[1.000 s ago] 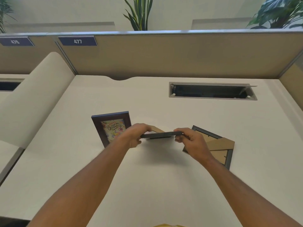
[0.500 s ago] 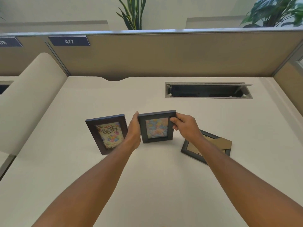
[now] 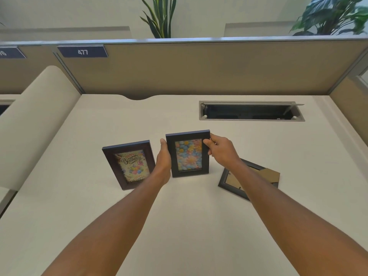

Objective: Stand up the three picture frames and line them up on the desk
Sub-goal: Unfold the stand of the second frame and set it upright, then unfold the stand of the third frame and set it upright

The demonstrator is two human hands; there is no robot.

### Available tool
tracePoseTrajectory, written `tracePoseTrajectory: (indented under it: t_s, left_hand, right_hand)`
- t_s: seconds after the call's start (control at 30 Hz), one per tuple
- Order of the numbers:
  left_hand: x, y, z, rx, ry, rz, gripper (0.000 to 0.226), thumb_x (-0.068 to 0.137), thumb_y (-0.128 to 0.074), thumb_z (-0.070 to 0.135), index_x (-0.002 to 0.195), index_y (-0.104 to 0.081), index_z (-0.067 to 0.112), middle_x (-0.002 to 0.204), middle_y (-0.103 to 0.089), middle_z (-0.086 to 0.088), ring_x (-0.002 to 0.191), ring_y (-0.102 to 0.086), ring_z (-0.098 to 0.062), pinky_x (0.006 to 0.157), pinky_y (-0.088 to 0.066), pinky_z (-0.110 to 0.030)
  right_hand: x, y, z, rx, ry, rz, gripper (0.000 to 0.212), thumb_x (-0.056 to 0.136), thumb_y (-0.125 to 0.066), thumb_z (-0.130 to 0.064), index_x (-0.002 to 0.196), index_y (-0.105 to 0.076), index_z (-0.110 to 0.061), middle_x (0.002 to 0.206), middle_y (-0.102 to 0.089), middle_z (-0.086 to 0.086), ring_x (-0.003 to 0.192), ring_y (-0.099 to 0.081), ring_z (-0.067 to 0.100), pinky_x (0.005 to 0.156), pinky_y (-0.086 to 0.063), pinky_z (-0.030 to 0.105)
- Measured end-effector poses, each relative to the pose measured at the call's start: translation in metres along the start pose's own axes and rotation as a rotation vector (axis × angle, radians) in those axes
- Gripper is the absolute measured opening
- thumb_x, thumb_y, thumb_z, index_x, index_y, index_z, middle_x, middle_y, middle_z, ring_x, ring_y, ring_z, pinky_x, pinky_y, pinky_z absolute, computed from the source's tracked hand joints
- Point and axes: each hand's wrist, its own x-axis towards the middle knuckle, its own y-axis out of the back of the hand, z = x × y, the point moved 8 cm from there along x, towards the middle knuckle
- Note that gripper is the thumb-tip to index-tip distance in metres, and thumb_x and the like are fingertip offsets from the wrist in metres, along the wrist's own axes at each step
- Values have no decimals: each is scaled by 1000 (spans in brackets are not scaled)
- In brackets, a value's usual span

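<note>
A dark frame with a flower picture [image 3: 189,154] stands upright at the middle of the cream desk [image 3: 179,226]. My left hand [image 3: 164,158] presses against its left edge and my right hand [image 3: 221,150] pinches its upper right corner. To its left a brown frame with a "Happy Birthday" card [image 3: 129,164] stands on its own, tilted slightly. A third dark frame [image 3: 231,179] lies face down at the right, its cardboard back and stand showing, partly hidden by my right forearm.
An open cable hatch [image 3: 252,111] is cut into the desk behind the frames. Tan partition walls [image 3: 199,68] close the back and right; a rounded cream divider [image 3: 37,116] borders the left. Plants rise behind the partition.
I turned the flower frame from flat, edge-on between my hands, to upright facing me and set it down beside the birthday frame. The other two frames stayed put.
</note>
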Motion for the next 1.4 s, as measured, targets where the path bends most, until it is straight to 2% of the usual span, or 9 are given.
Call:
tracePoseTrajectory:
  t_s: [0.2,0.33,0.43,0.67,0.83,0.9,1.07,1.17,1.4]
  left_hand:
    - [-18,1,-11,47,0,36,67,98,-15,66,141,-50,27,138,-59,0,135,-47,-23,114,-30,-42]
    - [-58,4,-28,234,-136,226,52,102,-24,53,128,-52,18,124,-60,0,122,-51,-23,105,-42,-44]
    - [-90,-6,-59,429,-236,275,46,103,-41,39,141,-46,14,143,-50,-7,131,-44,-21,110,-38,-41]
    - [-94,-90,-107,674,-133,-164,58,96,-57,24,149,-36,21,157,-36,-1,143,-34,-19,115,-32,-36]
    - [-84,-139,-96,693,-133,-281,42,91,-58,15,131,-48,23,129,-55,10,113,-58,-11,86,-45,-10]
    - [-80,-152,-91,686,-144,-286,40,84,-58,9,120,-53,26,113,-64,8,99,-63,-14,74,-52,-18]
    - [-76,-161,-91,787,-179,-199,54,72,-56,2,121,-56,24,110,-58,-1,108,-54,-22,94,-53,-43]
    - [-73,-162,-97,832,-149,-196,75,72,-54,1,143,-42,23,129,-43,-5,124,-37,-24,107,-41,-38]
    - [-69,-167,-99,955,-223,-186,84,76,-60,-1,152,-32,23,118,-30,0,107,-35,-16,94,-34,-20]
  right_hand:
    - [-13,20,25,-31,-47,104,48,98,-52,-40,143,-48,-23,99,-67,-5,72,-63,6,58,-41,10]
    - [-32,55,66,-14,-108,219,43,98,-53,-37,138,-54,-19,135,-60,4,109,-62,19,83,-43,24]
    - [-53,89,105,-101,-209,342,39,99,-53,-29,133,-59,-11,135,-59,11,123,-54,27,91,-35,26]
    - [-106,138,164,-383,-493,498,33,93,-43,-11,116,-64,-1,116,-58,25,104,-54,43,84,-52,45]
    - [-118,141,186,-226,-585,436,36,90,-48,-8,125,-54,-1,122,-57,22,107,-56,39,77,-43,36]
    - [-115,141,190,-169,-598,405,32,89,-47,-8,119,-56,-1,115,-62,18,99,-59,36,74,-45,35]
    - [-112,138,207,137,-689,380,13,85,-45,-2,92,-56,-6,92,-52,8,75,-48,21,64,-40,31]
    - [-108,138,212,294,-739,380,19,82,-46,1,66,-43,-9,71,-45,7,61,-40,19,52,-31,28]
    - [-97,140,211,250,-725,336,19,77,-48,1,60,-44,-10,64,-46,8,60,-42,23,53,-32,31]
